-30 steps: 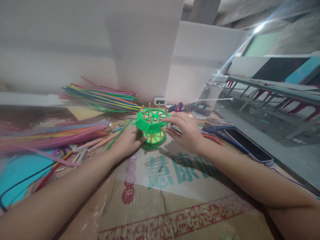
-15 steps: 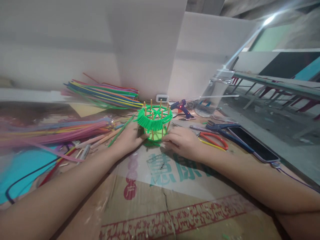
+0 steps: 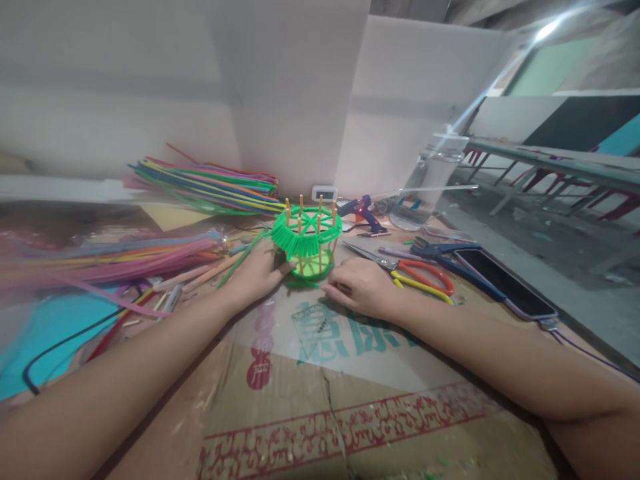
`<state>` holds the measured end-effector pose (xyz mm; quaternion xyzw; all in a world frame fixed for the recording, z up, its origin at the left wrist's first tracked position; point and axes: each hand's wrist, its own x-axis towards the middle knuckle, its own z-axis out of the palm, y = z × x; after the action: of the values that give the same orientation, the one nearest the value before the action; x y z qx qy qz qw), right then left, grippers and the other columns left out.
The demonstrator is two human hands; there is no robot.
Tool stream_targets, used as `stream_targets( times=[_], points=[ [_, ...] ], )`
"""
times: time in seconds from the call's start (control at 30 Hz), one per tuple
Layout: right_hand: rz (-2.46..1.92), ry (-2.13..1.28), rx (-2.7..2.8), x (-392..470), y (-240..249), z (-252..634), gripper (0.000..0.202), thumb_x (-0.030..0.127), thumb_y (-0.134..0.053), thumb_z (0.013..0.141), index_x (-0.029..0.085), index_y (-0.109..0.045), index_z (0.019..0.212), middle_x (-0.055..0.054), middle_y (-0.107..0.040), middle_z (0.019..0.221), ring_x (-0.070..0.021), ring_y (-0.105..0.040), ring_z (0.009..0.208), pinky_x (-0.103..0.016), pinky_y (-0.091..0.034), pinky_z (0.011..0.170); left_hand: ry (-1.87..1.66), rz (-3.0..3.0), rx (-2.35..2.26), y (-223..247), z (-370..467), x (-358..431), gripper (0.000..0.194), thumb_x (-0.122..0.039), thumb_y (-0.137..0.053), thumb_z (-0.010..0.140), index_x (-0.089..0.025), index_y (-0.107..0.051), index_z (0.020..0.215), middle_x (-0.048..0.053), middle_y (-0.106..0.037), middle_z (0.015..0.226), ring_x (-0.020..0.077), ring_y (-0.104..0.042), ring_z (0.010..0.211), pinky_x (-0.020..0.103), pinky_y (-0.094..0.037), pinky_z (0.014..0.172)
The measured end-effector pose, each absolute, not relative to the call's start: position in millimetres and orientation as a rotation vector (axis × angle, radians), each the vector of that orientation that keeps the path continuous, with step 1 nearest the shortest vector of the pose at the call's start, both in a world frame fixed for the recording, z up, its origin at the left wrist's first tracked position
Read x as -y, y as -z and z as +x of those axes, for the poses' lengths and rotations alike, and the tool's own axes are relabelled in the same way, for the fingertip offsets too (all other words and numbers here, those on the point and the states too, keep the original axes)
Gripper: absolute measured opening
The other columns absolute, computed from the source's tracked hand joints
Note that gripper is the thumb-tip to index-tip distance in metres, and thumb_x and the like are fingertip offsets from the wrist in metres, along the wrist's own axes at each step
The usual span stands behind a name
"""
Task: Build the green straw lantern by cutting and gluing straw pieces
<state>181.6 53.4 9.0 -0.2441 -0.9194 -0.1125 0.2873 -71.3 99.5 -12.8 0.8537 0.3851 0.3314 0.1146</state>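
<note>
Lowered since the frame of one second ago, the right hand [image 3: 365,285] has left the upper ring of the round, cage-like structure of fuzzy green stems and wooden sticks [image 3: 300,241] and now rests beside its base; the metal scissors with red and yellow handles [image 3: 395,265] are more fully exposed. The structure stands upright between both hands on brown cardboard printed in red and teal [image 3: 280,423]. Its sticks project above the upper ring, a green fringe hangs along the front and left of that ring, and a bright yellow-green disc forms the bottom. Left hand [image 3: 260,270] is at the structure's left side, thumb extended toward the base; its other fingers are largely hidden, and whether they grip cannot be told. Right-hand fingers are curled and pressed together, their tips just beside a loose green strand [image 3: 306,285] in front of the base; whether they pinch it cannot be told. The scissors lie just beyond the right hand, with a black-screened smartphone [image 3: 505,283] farther right. Behind the structure are a dark blue glue gun with a red light [image 3: 369,217] and a small white digital display [image 3: 325,193]. A multicoloured bundle of long fuzzy stems [image 3: 210,187] lies to the rear left.
</note>
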Motion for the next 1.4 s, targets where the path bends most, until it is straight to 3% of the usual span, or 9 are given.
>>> stream_targets(
  times=[0.1,0.23,0.4,0.7,0.9,1.03,1.23,1.33,1.4],
  points=[
    [-0.765,0.199,2.488,-54.1,-5.1,179.1,0.02,0.033,-0.058,0.096,0.017,-0.068,0.09,-0.004,-0.067,0.071,-0.016,-0.059,0.067,-0.027,-0.038,0.065,-0.997,2.484,-1.142,12.3,-71.4,-98.4,0.03,-0.035,-0.055,0.094,-0.021,-0.06,0.119,0.008,-0.065,0.123,0.0277,-0.059,0.118,0.042,-0.045,0.105],
    [-0.847,0.105,2.514,-53.7,-5.3,177.9,0.019,0.034,-0.061,0.095,0.017,-0.068,0.094,-0.006,-0.069,0.077,-0.0177,-0.06,0.073,-0.028,-0.039,0.068,-0.987,2.489,-1.199,12.6,-72.1,-97.6,0.027,-0.039,-0.055,0.094,-0.02,-0.062,0.111,0.007,-0.068,0.11,0.0274,-0.062,0.106,0.041,-0.049,0.096],
    [-0.786,0.171,2.515,-52.5,-8.1,177.4,0.027,0.03,-0.05,0.098,0.017,-0.062,0.077,-0.005,-0.064,0.071,-0.0168,-0.054,0.068,-0.029,-0.036,0.065,-0.967,2.525,-1.227,13.5,-72.4,-98.9,0.026,-0.041,-0.054,0.093,-0.018,-0.062,0.103,0.008,-0.067,0.102,0.0283,-0.063,0.101,0.043,-0.05,0.093],
    [-0.693,0.256,2.491,-55.8,-7.1,178.0,0.025,0.018,-0.049,0.089,0.02,-0.052,0.064,-0.001,-0.058,0.061,-0.0148,-0.047,0.061,-0.029,-0.034,0.063,-0.959,2.533,-1.253,15.7,-74.2,-100.4,0.029,-0.036,-0.055,0.093,-0.019,-0.06,0.116,0.01,-0.067,0.113,0.0297,-0.061,0.109,0.044,-0.048,0.096],
    [-0.71,0.347,2.489,-55.1,-17.8,183.9,0.038,0.029,-0.045,0.098,0.019,-0.056,0.063,-0.001,-0.058,0.058,-0.0142,-0.047,0.058,-0.03,-0.032,0.062,-0.981,2.532,-1.234,17.4,-74.3,-101.8,0.034,-0.034,-0.056,0.092,-0.02,-0.057,0.123,0.01,-0.066,0.122,0.0304,-0.058,0.118,0.046,-0.046,0.103],
    [-1.049,0.379,2.419,-63.0,-44.9,199.7,0.044,0.034,-0.042,0.099,0.019,-0.058,0.06,-0.002,-0.057,0.055,-0.0145,-0.047,0.056,-0.03,-0.026,0.058,-0.972,2.543,-1.246,15.9,-74.0,-100.3,0.031,-0.034,-0.056,0.092,-0.021,-0.059,0.119,0.01,-0.066,0.121,0.0299,-0.059,0.116,0.046,-0.046,0.102],
    [-1.783,0.322,2.105,-102.8,-62.6,249.0,0.044,0.058,-0.055,0.09,0.018,-0.067,0.077,-0.008,-0.068,0.072,-0.0226,-0.061,0.069,-0.03,-0.033,0.058,-0.957,2.515,-1.243,17.7,-74.2,-101.9,0.027,-0.036,-0.056,0.093,-0.019,-0.061,0.113,0.01,-0.068,0.113,0.0298,-0.062,0.109,0.047,-0.049,0.098],
    [-1.716,0.224,2.037,-125.0,-53.2,271.5,0.038,0.048,-0.063,0.088,0.014,-0.069,0.105,-0.015,-0.072,0.105,-0.0292,-0.066,0.097,-0.035,-0.048,0.079,-0.986,2.516,-1.206,18.4,-73.7,-102.9,0.03,-0.036,-0.056,0.093,-0.019,-0.06,0.118,0.011,-0.066,0.122,0.0297,-0.059,0.117,0.047,-0.047,0.102],
    [-1.638,0.075,2.011,-138.3,-46.5,279.2,0.048,0.042,-0.065,0.086,0.012,-0.064,0.124,-0.018,-0.066,0.127,-0.0315,-0.062,0.115,-0.04,-0.048,0.095,-1.0,2.528,-1.204,17.6,-73.2,-102.3,0.031,-0.036,-0.056,0.093,-0.019,-0.06,0.12,0.011,-0.064,0.127,0.03,-0.057,0.12,0.046,-0.046,0.104]
  ],
)
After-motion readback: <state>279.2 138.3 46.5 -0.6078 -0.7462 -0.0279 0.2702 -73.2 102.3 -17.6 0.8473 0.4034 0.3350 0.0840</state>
